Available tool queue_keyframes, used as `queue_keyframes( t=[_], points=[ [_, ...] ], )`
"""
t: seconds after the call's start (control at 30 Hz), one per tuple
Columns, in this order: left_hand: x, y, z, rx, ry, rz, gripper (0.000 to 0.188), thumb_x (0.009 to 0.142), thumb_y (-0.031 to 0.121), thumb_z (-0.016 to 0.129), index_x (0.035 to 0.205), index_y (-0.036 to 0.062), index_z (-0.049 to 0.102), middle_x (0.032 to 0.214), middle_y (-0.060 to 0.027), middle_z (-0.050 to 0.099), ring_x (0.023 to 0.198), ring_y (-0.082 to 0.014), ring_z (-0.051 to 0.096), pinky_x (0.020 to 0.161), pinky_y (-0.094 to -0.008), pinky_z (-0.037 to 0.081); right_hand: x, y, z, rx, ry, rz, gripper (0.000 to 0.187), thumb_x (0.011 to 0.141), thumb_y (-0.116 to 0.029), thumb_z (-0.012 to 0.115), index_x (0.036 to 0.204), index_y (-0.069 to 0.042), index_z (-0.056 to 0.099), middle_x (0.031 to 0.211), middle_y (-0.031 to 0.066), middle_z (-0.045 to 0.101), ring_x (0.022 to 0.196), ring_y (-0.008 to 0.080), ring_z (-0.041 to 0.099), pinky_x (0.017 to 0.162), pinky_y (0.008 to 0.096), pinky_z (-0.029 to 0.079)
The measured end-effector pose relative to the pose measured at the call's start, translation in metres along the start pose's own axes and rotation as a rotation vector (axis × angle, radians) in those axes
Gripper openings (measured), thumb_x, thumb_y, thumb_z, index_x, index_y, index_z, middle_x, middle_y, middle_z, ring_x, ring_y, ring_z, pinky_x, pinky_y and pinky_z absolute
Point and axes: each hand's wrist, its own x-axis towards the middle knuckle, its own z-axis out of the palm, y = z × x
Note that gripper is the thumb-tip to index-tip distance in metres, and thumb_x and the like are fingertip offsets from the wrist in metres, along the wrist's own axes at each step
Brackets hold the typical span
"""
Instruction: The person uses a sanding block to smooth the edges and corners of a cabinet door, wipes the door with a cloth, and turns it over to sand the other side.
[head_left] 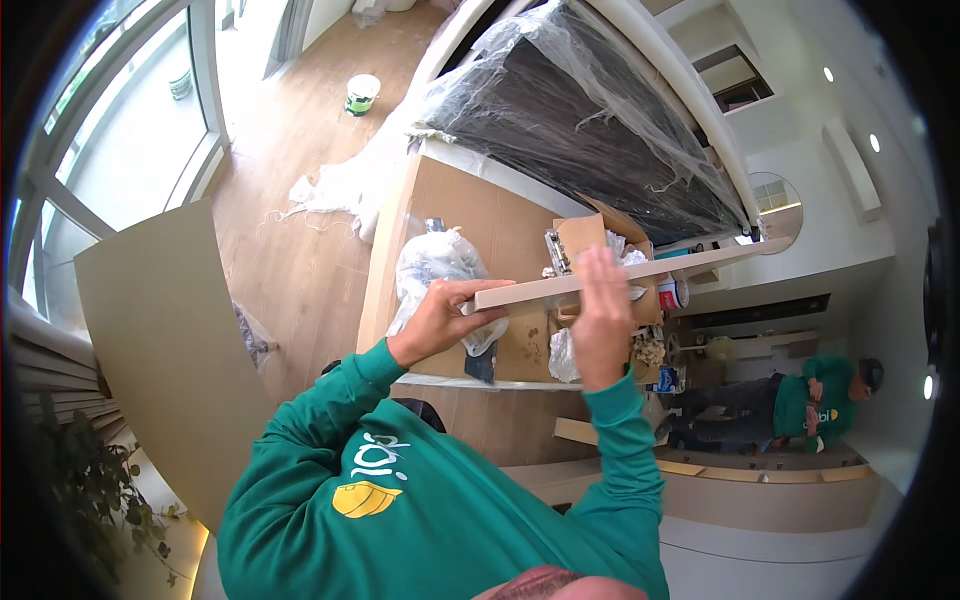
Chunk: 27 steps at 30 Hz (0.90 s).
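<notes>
A long, narrow beige board (535,290) is held up edge-on in front of me and stretches away to the right. Its near left end is gripped by my left hand (437,322), thumb and fingers closed around it. My right hand (603,325) lies across the board's edge farther along, fingers stretched out and slightly blurred. Beneath the board is a cardboard-covered work surface (522,352). On it rest a white plastic bag (437,262) and an open cardboard box (583,236) with metal parts beside it.
A large beige panel (165,320) leans at left, near a plant (95,495). A paint bucket (362,93) stands on the wooden floor. Plastic sheeting (590,110) covers a dark piece at the back. To the right, a person in a green sweatshirt (808,405) stands.
</notes>
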Motion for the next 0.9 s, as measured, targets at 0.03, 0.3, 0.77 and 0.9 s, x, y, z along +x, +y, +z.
queue_keyframes(
  t=[0.03,0.3,0.77,0.9],
  points=[
    [-0.002,-0.013,-0.004,0.068,-0.025,-0.018,0.029,0.093,0.003,0.081,0.121,-0.0024,0.077,0.109,-0.0151,0.081,0.096,-0.0151,0.075,0.087,-0.0357,0.061,0.0,-0.015,0.004,0.014,0.007,-0.023,0.05,0.099,-0.001,0.051,0.148,0.001,0.062,0.154,0.0193,0.062,0.149,0.0335,0.055,0.126,0.0513,0.041],
    [-0.006,-0.007,0.006,0.016,0.016,0.07,0.039,0.093,0.003,0.081,0.132,0.0007,0.075,0.112,-0.015,0.082,0.096,-0.0152,0.077,0.087,-0.0325,0.061,-0.019,0.11,-0.036,-0.211,0.056,0.206,0.052,0.098,0.006,0.049,0.149,0.004,0.06,0.157,0.0202,0.059,0.151,0.0344,0.051,0.129,0.0498,0.037],
    [-0.008,-0.014,0.006,0.036,-0.028,-0.012,0.041,0.095,0.001,0.08,0.135,-0.0034,0.073,0.118,-0.0088,0.08,0.108,-0.0125,0.072,0.098,-0.0326,0.06,-0.039,0.157,-0.052,-0.262,0.12,0.256,0.057,0.089,0.009,0.053,0.145,0.004,0.062,0.149,0.024,0.062,0.146,0.0386,0.054,0.126,0.0489,0.04],
    [-0.006,-0.015,0.007,0.018,0.008,0.035,0.038,0.092,-0.001,0.08,0.13,-0.002,0.075,0.116,-0.0125,0.082,0.105,-0.0121,0.075,0.095,-0.0336,0.06,-0.015,-0.001,-0.005,0.039,0.105,-0.038,0.051,0.094,-0.003,0.056,0.144,0.004,0.064,0.151,0.0242,0.062,0.144,0.0372,0.058,0.126,0.0509,0.041]
  ],
)
